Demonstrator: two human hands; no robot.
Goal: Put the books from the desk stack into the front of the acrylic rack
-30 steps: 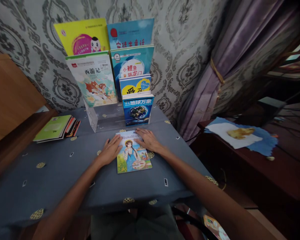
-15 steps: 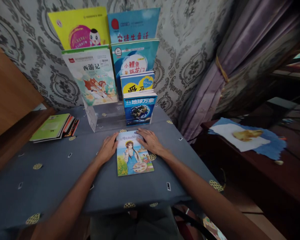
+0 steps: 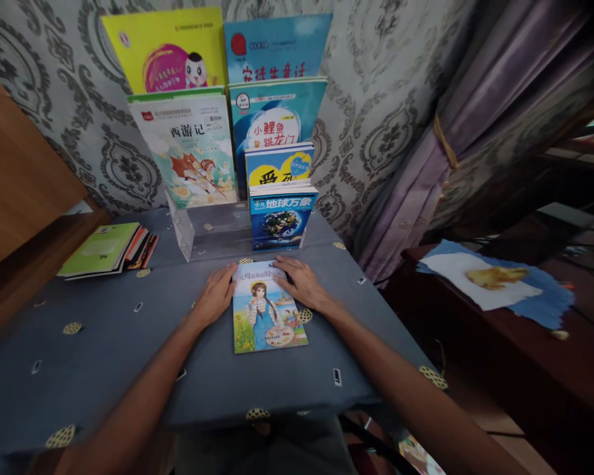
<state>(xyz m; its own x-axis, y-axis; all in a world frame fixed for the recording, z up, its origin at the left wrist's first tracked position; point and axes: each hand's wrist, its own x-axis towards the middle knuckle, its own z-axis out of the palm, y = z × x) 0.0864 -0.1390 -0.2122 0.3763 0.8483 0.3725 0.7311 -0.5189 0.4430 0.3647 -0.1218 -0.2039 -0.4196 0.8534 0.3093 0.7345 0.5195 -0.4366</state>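
Note:
A picture book [image 3: 263,313], its cover showing a girl in blue overalls, lies face up on the table. My left hand [image 3: 218,290] holds its upper left edge, the thumb against the side. At the upper right corner, my right hand [image 3: 299,282] grips the same book, its thumb over the cover and its fingers along the edge. Just behind the hands stands a clear display rack [image 3: 182,234] with books in tiers. Its lowest front book [image 3: 283,223] is blue with a globe; a pale green book [image 3: 195,155] leans to the left of that.
A grey-blue patterned cloth covers the table [image 3: 109,356]. Toward the left lies a stack of books [image 3: 101,249], a green one on top. A purple curtain [image 3: 410,178] hangs at the right, beside a dark red surface bearing blue and white cloths [image 3: 450,270]. Patterned wallpaper rises behind.
The view has shifted slightly, so the rack and books appear a little farther right. Both hands keep the same hold on the book, which has not visibly moved on the table.

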